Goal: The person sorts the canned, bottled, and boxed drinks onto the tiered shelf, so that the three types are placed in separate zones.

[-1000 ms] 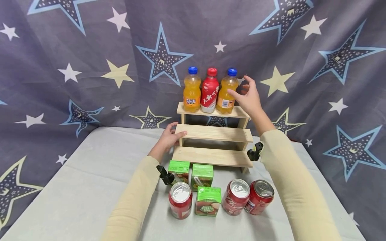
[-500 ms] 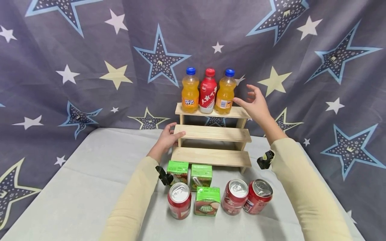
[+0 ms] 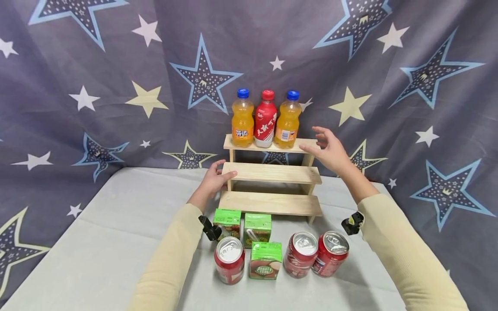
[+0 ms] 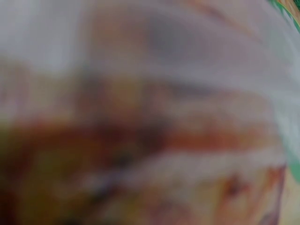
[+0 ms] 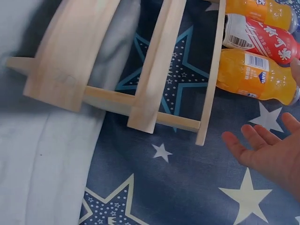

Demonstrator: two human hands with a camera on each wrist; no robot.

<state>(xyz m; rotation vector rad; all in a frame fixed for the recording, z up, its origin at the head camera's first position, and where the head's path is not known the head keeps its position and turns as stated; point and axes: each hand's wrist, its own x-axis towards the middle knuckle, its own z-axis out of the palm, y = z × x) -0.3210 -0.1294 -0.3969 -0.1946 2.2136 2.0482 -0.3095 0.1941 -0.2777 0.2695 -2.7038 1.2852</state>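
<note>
A three-tier wooden display rack (image 3: 272, 172) stands at the back of the table. My left hand (image 3: 213, 179) grips the left end of its middle board, thumb on top, other fingers partly hidden. On the top board stand two orange soda bottles (image 3: 242, 121) with blue caps and, between them, a red-and-white bottle (image 3: 266, 121). My right hand (image 3: 330, 151) is just right of the right-hand orange soda bottle (image 3: 287, 123), apart from it and holding nothing. The right wrist view shows its fingers (image 5: 253, 140) spread loosely. A blurred close-up of a printed carton (image 4: 187, 140) fills the left wrist view.
Several green-topped drink cartons (image 3: 266, 261) stand in front of the rack, two of them close to the bottom board. One red soda can (image 3: 229, 261) is at front left, and two more red cans (image 3: 300, 255) are at front right. A star-patterned cloth (image 3: 155, 129) hangs behind.
My right hand has come away from the right orange soda bottle, moving right and down. The bottles stay in place, and my left hand keeps its hold on the rack.
</note>
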